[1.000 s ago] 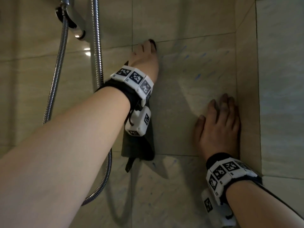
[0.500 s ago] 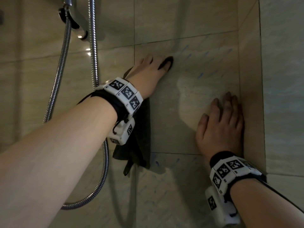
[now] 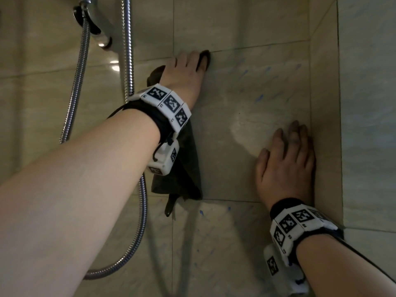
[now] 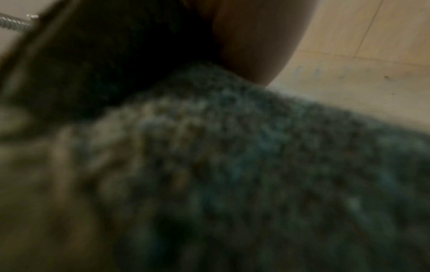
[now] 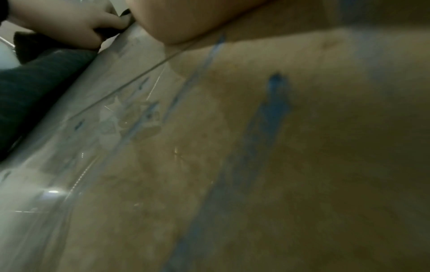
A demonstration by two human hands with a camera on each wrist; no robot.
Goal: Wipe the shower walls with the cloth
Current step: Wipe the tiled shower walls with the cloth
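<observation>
A dark cloth lies against the beige tiled shower wall and hangs down below my left wrist. My left hand presses its upper part to the tile at a grout line, and a fold of cloth shows between thumb and fingers. In the right wrist view the left hand has its fingers curled onto the cloth. The left wrist view is filled by the blurred cloth. My right hand lies flat on the wall beside the corner, holding nothing. Faint blue marks dot the tile between the hands.
A metal shower hose loops down the left of the wall beside a chrome rail. The side wall meets the back wall just right of my right hand. A blue streak shows on the tile.
My left hand slid down and right with the cloth, then back up to the grout line. The right hand has stayed flat in the same spot.
</observation>
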